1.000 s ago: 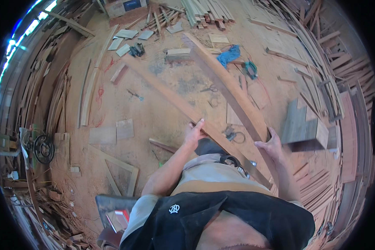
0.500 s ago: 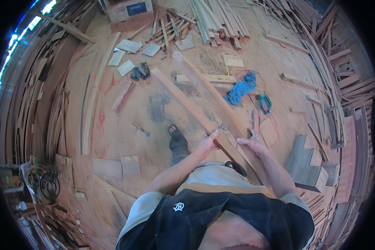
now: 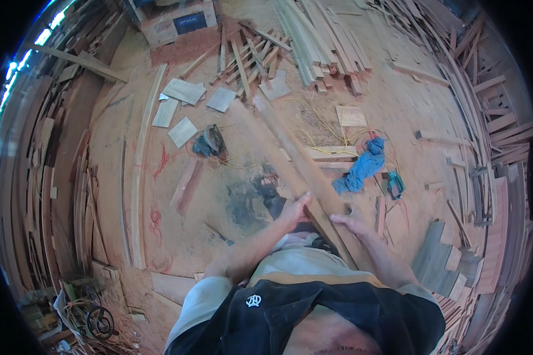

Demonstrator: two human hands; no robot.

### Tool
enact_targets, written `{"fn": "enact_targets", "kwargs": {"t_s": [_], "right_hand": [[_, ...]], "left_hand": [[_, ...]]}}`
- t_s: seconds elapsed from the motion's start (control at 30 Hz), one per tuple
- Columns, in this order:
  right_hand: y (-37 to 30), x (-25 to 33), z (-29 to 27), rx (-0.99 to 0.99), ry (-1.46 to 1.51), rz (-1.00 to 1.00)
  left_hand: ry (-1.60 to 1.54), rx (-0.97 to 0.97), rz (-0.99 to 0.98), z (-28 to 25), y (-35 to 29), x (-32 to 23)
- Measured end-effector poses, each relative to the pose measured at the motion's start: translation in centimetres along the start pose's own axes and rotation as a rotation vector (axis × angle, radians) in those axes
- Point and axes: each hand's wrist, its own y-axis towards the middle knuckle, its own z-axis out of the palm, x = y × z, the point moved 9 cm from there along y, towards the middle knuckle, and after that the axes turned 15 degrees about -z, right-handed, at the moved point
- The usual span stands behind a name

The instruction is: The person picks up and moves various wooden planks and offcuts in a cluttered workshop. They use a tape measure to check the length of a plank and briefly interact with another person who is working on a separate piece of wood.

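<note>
My left hand (image 3: 295, 213) is closed round a long, squared wooden board (image 3: 271, 152), thumb on top. Beside it, my right hand (image 3: 354, 225) grips a second long wooden board (image 3: 297, 158). Both boards slant away from my waist toward the far left, side by side with a narrow gap at their far ends. Their near ends lie against my body and are partly hidden by my arms. One foot (image 3: 268, 188) shows on the floor beyond the boards, to their left.
A blue cloth (image 3: 364, 167), a green tool (image 3: 395, 185) and yellow cords lie ahead right. A dark power tool (image 3: 210, 142) sits ahead left by a short timber (image 3: 186, 184). Stacked lumber (image 3: 320, 41) lies far ahead; a grey stepped block (image 3: 438, 259) stands right.
The two boards have come closer together, and their far ends have shifted. Floor objects sit lower and nearer in view, as I have moved forward.
</note>
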Motion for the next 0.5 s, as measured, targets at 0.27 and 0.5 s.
{"fn": "enact_targets", "kwargs": {"t_s": [0.27, 0.5], "right_hand": [[35.4, 22.5, -4.7, 0.171, -0.066, -0.364], [65.2, 46.4, -12.7, -0.3, -0.059, -0.757]], "left_hand": [[-0.147, 0.217, 0.449, 2.3, 9.5, -42.5], [0.792, -0.605, 1.053, -7.5, -5.8, -60.0]]}}
